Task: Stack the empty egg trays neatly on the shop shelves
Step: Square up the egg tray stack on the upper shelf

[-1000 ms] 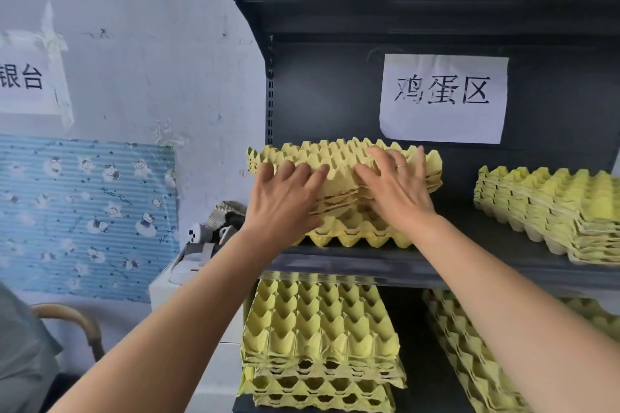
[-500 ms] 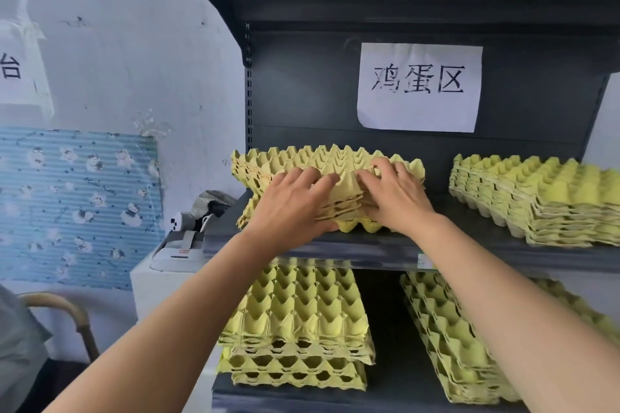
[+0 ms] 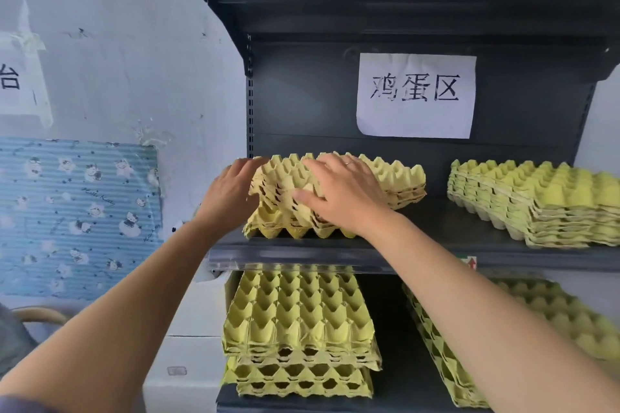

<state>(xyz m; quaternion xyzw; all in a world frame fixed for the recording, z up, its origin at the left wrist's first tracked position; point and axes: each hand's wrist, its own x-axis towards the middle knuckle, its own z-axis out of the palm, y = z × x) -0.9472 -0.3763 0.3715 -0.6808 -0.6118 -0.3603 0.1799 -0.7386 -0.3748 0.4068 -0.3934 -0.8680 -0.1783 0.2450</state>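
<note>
Your left hand (image 3: 231,193) slid beside the centre-frame tray stack (image 3: 399,178), fingers straight; right hand (image 3: 342,191) presses flat on top; nearly squared

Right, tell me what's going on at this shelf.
A person is squaring up a stack of yellow egg trays at the left of the middle shelf. The left hand presses its left side, and the right hand lies flat on top. A second stack sits to the right. Two lower stacks lie on the bottom shelf.
</note>
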